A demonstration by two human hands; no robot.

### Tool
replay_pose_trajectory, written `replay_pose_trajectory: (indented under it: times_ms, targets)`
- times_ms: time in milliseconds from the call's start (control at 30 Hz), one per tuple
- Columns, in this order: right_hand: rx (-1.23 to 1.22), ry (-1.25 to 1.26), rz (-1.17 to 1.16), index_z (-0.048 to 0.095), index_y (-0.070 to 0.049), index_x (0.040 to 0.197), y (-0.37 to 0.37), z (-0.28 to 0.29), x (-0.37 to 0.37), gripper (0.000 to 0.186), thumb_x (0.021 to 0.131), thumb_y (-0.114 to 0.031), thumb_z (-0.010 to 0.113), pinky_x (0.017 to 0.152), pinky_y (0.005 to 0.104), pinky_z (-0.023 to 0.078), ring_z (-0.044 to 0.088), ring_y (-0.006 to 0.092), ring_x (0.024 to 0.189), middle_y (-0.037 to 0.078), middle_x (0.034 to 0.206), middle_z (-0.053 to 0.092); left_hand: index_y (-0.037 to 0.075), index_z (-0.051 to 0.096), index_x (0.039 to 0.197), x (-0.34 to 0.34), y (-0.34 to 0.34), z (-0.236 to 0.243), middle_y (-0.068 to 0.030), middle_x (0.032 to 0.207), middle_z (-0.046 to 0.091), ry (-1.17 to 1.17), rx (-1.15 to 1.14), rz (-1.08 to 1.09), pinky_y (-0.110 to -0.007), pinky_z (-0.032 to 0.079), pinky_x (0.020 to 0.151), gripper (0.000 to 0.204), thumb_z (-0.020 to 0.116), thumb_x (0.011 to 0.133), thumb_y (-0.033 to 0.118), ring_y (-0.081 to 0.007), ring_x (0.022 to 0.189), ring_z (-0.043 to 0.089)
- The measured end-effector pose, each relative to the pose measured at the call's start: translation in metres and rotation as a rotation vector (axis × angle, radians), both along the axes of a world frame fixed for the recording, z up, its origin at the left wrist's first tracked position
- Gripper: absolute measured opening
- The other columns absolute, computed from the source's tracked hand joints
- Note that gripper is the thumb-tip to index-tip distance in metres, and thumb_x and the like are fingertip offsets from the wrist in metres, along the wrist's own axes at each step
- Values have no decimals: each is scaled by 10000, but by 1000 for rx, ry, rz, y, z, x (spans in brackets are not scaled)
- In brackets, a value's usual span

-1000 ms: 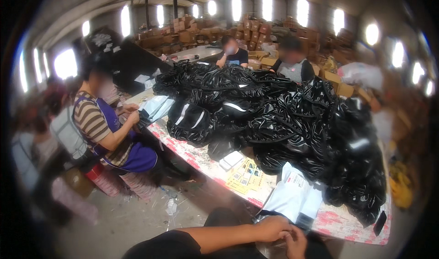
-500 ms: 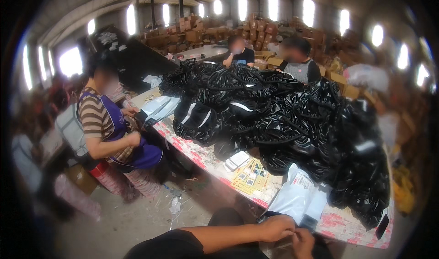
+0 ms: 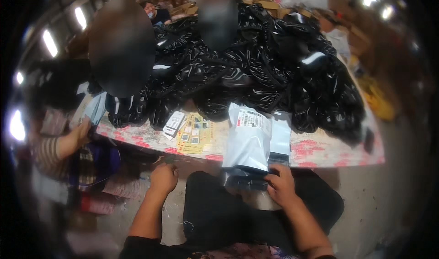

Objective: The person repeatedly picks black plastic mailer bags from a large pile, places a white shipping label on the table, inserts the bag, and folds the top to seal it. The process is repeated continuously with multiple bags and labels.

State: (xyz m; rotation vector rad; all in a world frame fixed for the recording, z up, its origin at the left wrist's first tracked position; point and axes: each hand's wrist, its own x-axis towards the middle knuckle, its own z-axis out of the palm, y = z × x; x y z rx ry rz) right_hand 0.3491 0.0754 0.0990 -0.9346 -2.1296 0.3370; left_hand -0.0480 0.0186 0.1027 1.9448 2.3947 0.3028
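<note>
A filled white plastic mailing bag (image 3: 249,140) with a printed label lies at the table's near edge, its dark lower end hanging over. Beneath and to the right of it sit flat pale mailing bags (image 3: 280,137) with dark flaps. My right hand (image 3: 282,186) has its thumb and fingers closed at the dark edge of the bags, right of the filled one. Off to the left, my left hand (image 3: 163,179) is held with curled fingers just short of the table edge; whatever it may hold is hidden. Yellow printed cards (image 3: 196,135) and a stack of white cards (image 3: 174,123) lie beyond it.
A large heap of shiny black garments or bags (image 3: 238,71) covers most of the table (image 3: 329,156). At the left, a co-worker's hand (image 3: 82,128) touches grey-white bags (image 3: 93,107). Another person (image 3: 157,13) is across the heap. My knees are under the table edge.
My hands, together beside the bags before, are now apart: the left has moved away to the left. The view has turned downward and right. The co-worker at left has leaned toward the table.
</note>
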Motion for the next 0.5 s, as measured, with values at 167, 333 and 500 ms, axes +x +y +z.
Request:
replay_pose_trajectory:
  times_ms: [167,333,500]
  targets:
    - [106,-39,28,671,-51,956,8,-5,6,344,635,69,696,1075,509,423,501,412,1303,191,1403,524,77,675,1192,63,29,33,-174,1304,614,-139,398,-444,-483,478,994,486,755,714,50,-397,1185,580]
    - [118,-122,124,647,-45,972,15,6,5,361,634,76,677,1103,548,398,499,398,1321,144,1395,565,142,660,1234,92,54,32,-123,1449,528,-213,299,-919,-519,409,1091,575,775,678,47,-401,1329,484]
    - [-124,60,55,653,-51,981,19,-10,5,187,809,8,698,1005,459,466,617,372,1136,114,1132,710,82,684,1158,81,72,-10,-102,1033,727,-718,132,-690,-351,510,868,300,669,861,44,-251,963,659]
